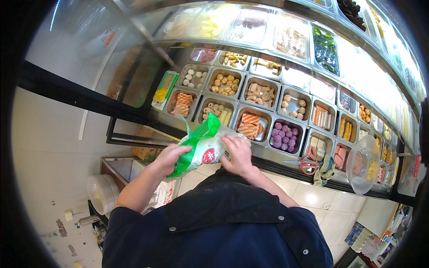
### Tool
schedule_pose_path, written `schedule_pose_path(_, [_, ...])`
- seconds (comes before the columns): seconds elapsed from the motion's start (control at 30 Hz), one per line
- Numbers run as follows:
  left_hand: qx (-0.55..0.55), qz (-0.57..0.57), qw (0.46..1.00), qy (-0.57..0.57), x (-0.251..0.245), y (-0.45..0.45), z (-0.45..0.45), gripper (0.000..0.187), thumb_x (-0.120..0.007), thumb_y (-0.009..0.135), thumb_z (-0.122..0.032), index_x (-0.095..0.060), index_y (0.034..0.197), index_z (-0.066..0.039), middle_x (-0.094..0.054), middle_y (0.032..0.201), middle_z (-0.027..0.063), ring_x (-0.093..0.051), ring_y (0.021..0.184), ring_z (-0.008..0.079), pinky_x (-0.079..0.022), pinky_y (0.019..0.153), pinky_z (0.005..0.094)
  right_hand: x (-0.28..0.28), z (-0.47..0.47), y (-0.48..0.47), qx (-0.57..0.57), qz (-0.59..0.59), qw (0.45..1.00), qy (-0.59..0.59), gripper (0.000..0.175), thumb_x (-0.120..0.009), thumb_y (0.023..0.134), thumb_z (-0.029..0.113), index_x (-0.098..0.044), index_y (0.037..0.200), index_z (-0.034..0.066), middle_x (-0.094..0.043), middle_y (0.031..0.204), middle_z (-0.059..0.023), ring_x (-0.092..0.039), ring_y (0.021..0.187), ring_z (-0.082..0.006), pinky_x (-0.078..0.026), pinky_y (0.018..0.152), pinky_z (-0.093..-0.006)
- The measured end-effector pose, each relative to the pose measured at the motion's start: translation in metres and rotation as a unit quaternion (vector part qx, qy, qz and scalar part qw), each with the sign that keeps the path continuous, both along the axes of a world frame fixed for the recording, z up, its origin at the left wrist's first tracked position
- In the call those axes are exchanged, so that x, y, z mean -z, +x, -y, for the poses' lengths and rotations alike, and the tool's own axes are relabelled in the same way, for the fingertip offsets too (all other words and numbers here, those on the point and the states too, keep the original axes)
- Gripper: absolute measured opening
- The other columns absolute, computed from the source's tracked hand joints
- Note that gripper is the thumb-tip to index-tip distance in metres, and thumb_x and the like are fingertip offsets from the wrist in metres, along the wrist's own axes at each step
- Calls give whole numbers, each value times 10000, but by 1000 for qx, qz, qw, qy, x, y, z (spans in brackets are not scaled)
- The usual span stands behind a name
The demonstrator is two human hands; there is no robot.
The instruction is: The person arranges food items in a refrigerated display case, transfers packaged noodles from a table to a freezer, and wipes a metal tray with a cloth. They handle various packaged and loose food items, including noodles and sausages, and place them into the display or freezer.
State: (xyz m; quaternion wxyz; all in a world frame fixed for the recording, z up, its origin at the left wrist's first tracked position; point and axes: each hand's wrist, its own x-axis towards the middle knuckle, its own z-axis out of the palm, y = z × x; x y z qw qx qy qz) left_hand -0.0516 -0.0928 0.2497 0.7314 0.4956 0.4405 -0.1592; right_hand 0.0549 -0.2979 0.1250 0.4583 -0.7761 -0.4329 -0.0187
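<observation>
A green and white plastic food bag [201,150] is held in front of me at the near edge of the display case. My left hand [172,157] grips its green end, the thumb on top. My right hand [237,154] lies on the pale end with the fingers bent over the film; whether it grips there I cannot tell. The bag's contents are hidden. Just beyond it are a steel tray of curled pieces and yellow sticks [214,110] and a tray of orange-and-white striped blocks [249,125]. Purple balls [285,136] fill the tray to the right.
Red-handled scissors [307,164] and a checked cloth [324,171] lie on the case's front edge, beside a clear plastic bowl [363,164]. Another green package [165,89] stands at the left end. A glass shelf with clear tubs [291,35] overhangs the trays. Stacked round lids [102,194] are at left.
</observation>
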Motion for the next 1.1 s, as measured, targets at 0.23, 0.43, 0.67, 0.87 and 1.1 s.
schedule_pose_path(0.23, [233,64,970,16,-13,41,21,273,-620,861,-215,-632,1026,2,-665,953,98,-622,857,171,-493,770,312,19,-51,-41,-17,-152,988,35,693,-801,642,283,-526,1246,81,-573,1230,-165,-531,1142,-377,-429,961,-423])
schedule_pose_path(0.43, [609,240,566,500,-56,44,-31,1280,-882,438,-447,-208,1479,-128,-137,1526,203,-136,1404,417,-180,1083,601,47,-40,-36,46,-562,784,258,325,-610,830,-20,-597,1148,46,-641,1078,-26,-571,999,-130,-461,859,-300])
schedule_pose_path(0.67, [376,326,790,359,79,60,-24,1239,-850,584,-367,-49,1498,-130,-268,1455,280,-307,1352,381,-284,1088,423,35,-19,-26,39,-605,761,232,299,-599,866,170,-580,1133,36,-618,1126,-62,-577,1004,-168,-458,827,-312])
schedule_pose_path(0.87, [322,225,896,205,120,111,-29,362,-641,879,-178,-558,1191,-16,-634,1096,80,-584,1007,160,-461,884,334,26,-1,5,175,-403,897,-58,467,-668,800,306,-553,1122,-12,-629,908,-142,-632,799,-250,-508,700,-355])
schedule_pose_path(1.1, [190,183,964,-27,128,113,-24,319,-652,870,-132,-561,1159,-31,-633,1089,59,-612,930,148,-497,818,312,4,2,20,21,-622,779,-79,454,-671,841,298,-519,1171,25,-624,873,-76,-596,553,-129,-490,442,-253])
